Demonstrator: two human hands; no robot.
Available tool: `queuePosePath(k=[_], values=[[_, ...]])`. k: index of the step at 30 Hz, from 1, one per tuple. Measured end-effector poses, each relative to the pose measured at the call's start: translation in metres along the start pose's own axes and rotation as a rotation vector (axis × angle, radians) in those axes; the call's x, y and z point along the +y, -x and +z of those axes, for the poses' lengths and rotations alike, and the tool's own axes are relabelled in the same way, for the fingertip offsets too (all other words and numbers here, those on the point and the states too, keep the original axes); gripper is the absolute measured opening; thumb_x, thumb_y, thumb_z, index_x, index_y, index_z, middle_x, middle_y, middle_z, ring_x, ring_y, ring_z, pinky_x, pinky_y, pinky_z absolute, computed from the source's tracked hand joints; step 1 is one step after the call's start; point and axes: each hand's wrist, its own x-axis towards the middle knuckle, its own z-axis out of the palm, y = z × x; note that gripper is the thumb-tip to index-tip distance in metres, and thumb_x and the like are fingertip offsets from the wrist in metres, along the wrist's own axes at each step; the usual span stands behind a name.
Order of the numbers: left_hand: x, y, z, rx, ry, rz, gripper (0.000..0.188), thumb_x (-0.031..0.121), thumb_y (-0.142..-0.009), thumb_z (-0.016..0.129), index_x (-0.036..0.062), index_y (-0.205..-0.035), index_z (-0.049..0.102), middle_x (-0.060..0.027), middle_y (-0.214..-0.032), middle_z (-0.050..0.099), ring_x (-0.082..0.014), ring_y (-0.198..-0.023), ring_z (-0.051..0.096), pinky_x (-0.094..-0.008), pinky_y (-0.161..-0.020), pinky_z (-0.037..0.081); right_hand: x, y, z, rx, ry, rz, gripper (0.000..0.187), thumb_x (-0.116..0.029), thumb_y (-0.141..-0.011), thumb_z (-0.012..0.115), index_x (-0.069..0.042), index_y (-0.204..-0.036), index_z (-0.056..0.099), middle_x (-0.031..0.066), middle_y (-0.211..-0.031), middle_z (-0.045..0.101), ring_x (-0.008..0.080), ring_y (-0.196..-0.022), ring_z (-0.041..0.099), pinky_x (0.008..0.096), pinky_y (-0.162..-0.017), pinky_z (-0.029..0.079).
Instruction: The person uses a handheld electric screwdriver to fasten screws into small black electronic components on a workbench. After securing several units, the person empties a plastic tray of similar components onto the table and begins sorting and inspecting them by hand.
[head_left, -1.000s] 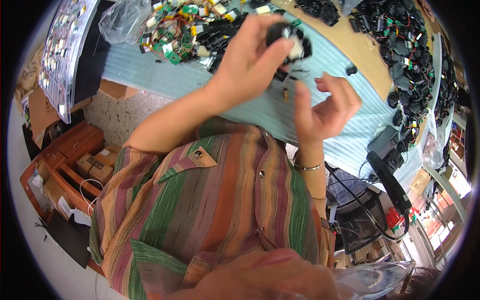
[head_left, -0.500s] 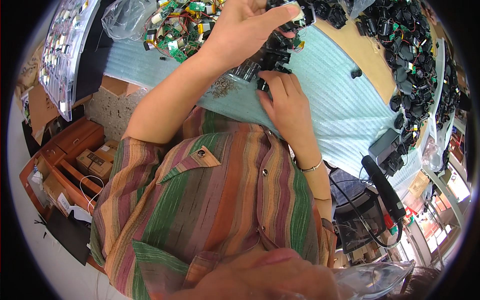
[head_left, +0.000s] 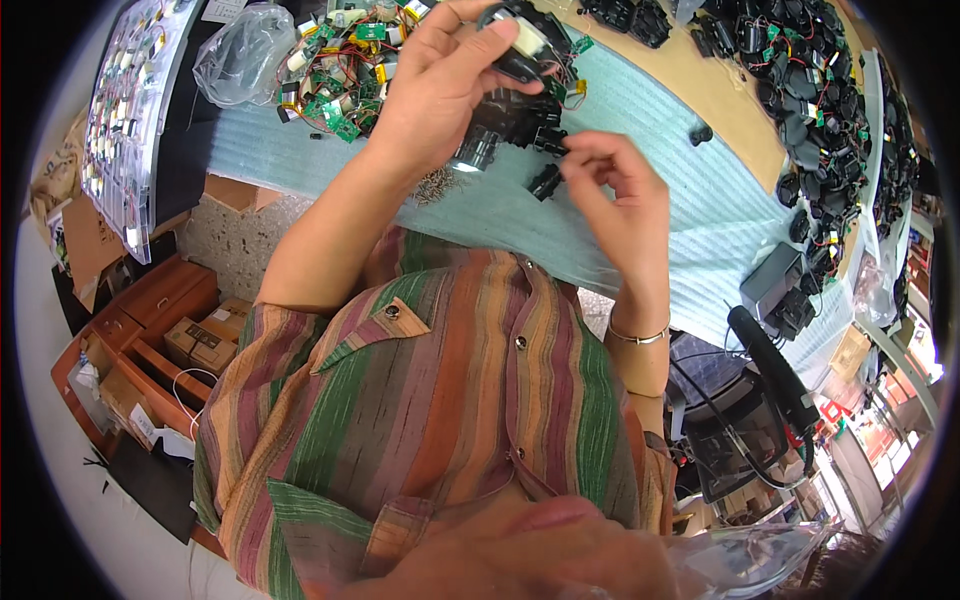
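Observation:
My left hand (head_left: 440,90) is raised over the table, its thumb and fingers closed around a black plastic housing (head_left: 515,65) with a pale rectangular part inside. My right hand (head_left: 622,185) has curled fingers, with thumb and forefinger tips together beside a small black plastic part (head_left: 550,141); whatever they may pinch is too small to tell. Just below the left hand lies a cluster of black plastic parts (head_left: 505,115). A separate black piece (head_left: 544,183) rests on the foam sheet near the right fingertips. Small screws (head_left: 435,186) form a loose heap beside the left wrist.
Pale foam sheeting (head_left: 640,130) covers the table. Green circuit boards with wires and batteries (head_left: 345,75) pile up at the far left, beside a clear plastic bag (head_left: 240,60). Many black housings (head_left: 800,110) fill the right side. A black cylindrical tool (head_left: 770,365) with a cable is at lower right.
My left hand has come lower and leftward with the housing, which now shows more fully. My right hand has lifted and shifted right, off the black parts it was touching.

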Motion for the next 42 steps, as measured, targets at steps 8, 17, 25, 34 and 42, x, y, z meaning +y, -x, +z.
queuePosePath(k=[8, 17, 25, 34, 42], values=[[0.002, 0.001, 0.009, 0.005, -0.054, 0.074, 0.018, 0.009, -0.097, 0.051, 0.0031, -0.114, 0.049, -0.0082, -0.098, 0.063, -0.0171, -0.084, 0.065, -0.0362, -0.072, 0.058, -0.009, 0.009, 0.013, -0.22, 0.756, -0.268, 0.038, -0.002, -0.072, 0.068, -0.007, -0.109, 0.058, 0.0083, -0.099, 0.058, 0.0277, -0.094, 0.054, 0.0357, -0.08, 0.049], [-0.015, 0.004, 0.007, -0.048, -0.207, 0.117, 0.027, 0.009, -0.096, 0.054, 0.0016, -0.121, 0.046, -0.0137, -0.11, 0.062, -0.0245, -0.099, 0.064, -0.0414, -0.082, 0.057, 0.0, 0.007, 0.004, 0.045, 0.107, -0.175, 0.033, 0.003, -0.079, 0.067, -0.004, -0.111, 0.063, 0.0063, -0.103, 0.062, 0.0135, -0.082, 0.06, 0.0264, -0.074, 0.051], [-0.028, 0.025, 0.019, -0.181, -0.289, 0.044, 0.03, 0.005, -0.097, 0.051, 0.0015, -0.125, 0.041, -0.0117, -0.115, 0.061, -0.0171, -0.103, 0.061, -0.0344, -0.084, 0.055, -0.014, -0.006, 0.007, 0.21, -0.484, -0.184, 0.036, 0.007, -0.084, 0.065, 0.003, -0.118, 0.056, 0.0105, -0.102, 0.061, 0.0127, -0.086, 0.063, 0.0239, -0.074, 0.055], [-0.027, 0.037, 0.031, -0.238, -0.21, -0.012, 0.029, 0.011, -0.101, 0.042, 0.0032, -0.129, 0.04, -0.0115, -0.121, 0.055, -0.0175, -0.11, 0.057, -0.0365, -0.092, 0.051, -0.005, -0.004, 0.011, 0.555, 0.146, -0.541, 0.036, 0.002, -0.071, 0.08, -0.002, -0.104, 0.065, 0.0097, -0.098, 0.057, 0.014, -0.083, 0.059, 0.021, -0.059, 0.053], [-0.034, 0.041, 0.039, -0.328, -0.177, -0.03, 0.029, 0.013, -0.101, 0.043, 0.0046, -0.129, 0.04, -0.0097, -0.12, 0.056, -0.0164, -0.11, 0.056, -0.0349, -0.093, 0.05, -0.005, -0.003, 0.01, 0.651, 0.301, -0.612, 0.039, -0.003, -0.068, 0.084, -0.004, -0.101, 0.063, 0.0094, -0.101, 0.057, 0.0176, -0.09, 0.054, 0.0236, -0.059, 0.051]])
